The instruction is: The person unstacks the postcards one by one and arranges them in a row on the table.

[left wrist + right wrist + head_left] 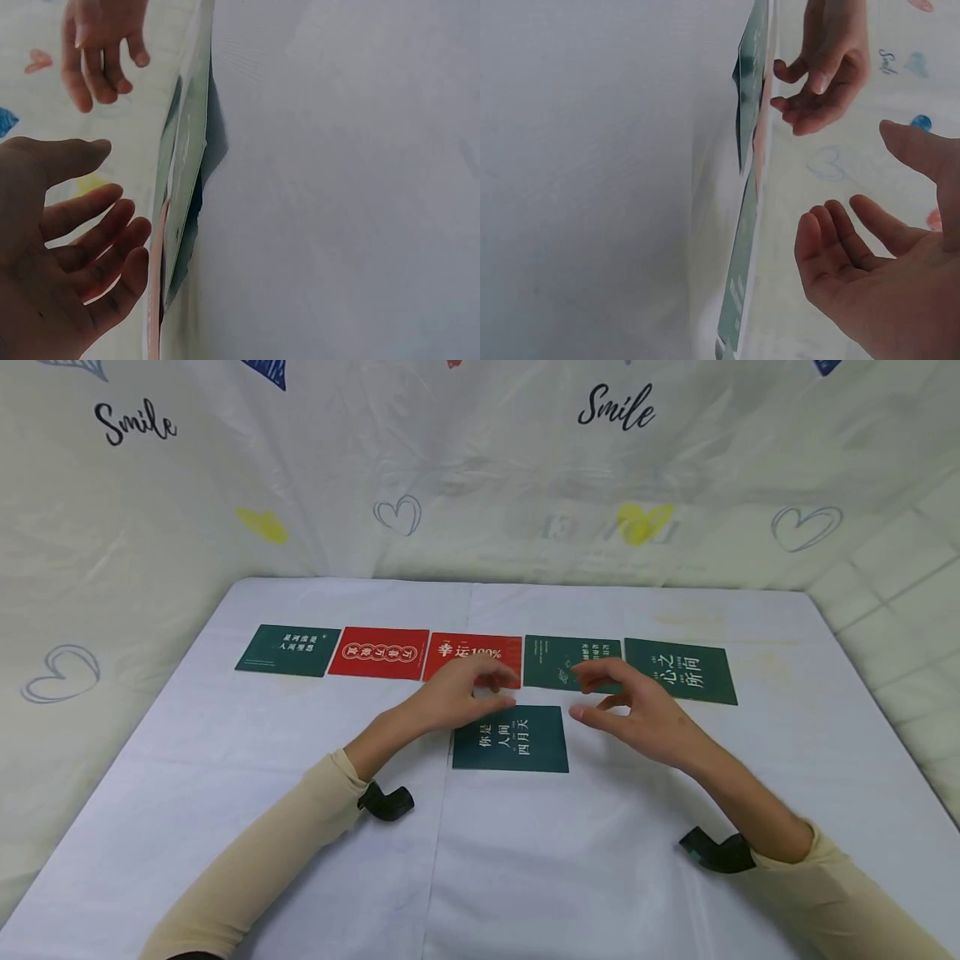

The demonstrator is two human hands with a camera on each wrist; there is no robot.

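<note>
In the head view, a green card (512, 752) with white characters lies alone in front of a row of cards. My left hand (465, 693) hovers over its upper left corner, fingers loosely bent and holding nothing. To the right of that card my right hand (637, 706) is held above the table, thumb and fingers apart. Behind the hands, the row runs from a green card (288, 650) through a red card (378, 653), a second red card (480, 647) partly hidden by the left hand and a green card (551, 662) to another green card (693, 672).
A white cloth covers the table (337, 877). Behind it hangs a pale curtain (480, 460) printed with hearts and "Smile". Black curved pieces, one at the left wrist (390, 803) and one at the right wrist (716, 852), jut out below the sleeves.
</note>
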